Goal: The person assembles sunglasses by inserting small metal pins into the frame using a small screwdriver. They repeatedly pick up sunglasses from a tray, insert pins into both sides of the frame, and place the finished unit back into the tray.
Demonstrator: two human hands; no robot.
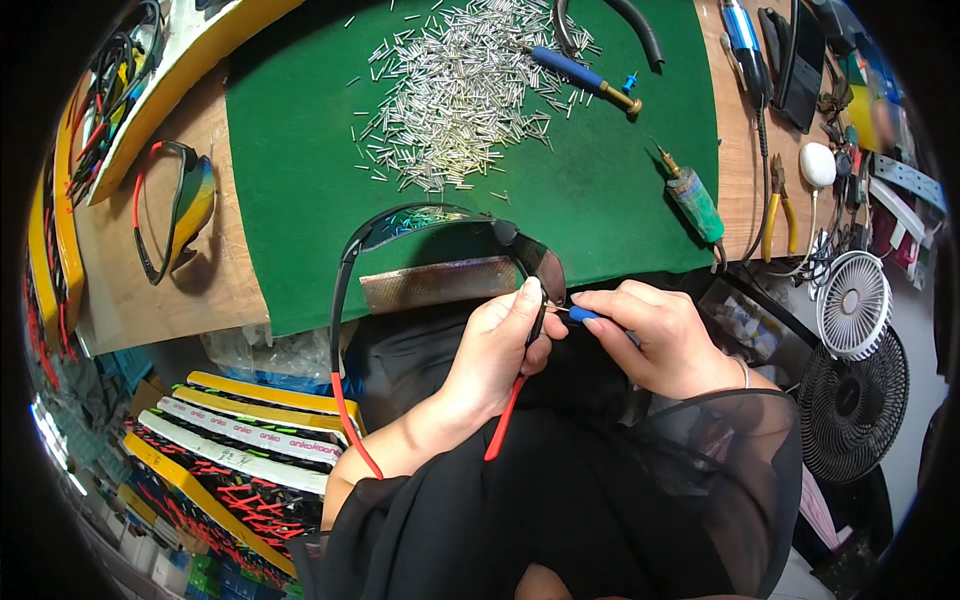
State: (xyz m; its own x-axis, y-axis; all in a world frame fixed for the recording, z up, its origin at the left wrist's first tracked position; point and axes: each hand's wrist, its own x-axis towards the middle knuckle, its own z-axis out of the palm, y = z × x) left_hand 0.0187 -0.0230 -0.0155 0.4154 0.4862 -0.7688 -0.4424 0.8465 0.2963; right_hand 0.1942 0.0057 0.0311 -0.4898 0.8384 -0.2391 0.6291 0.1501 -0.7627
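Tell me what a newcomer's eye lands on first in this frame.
Probably the centre: the left hand grips a pair of black sunglasses with red-tipped arms at the hinge, while the right hand brings a small blue-handled tool to that same spot. Next, the bright green mat behind, with a big heap of small silver pins scattered across its top. A second pair of sunglasses lies on the wooden bench to the left.
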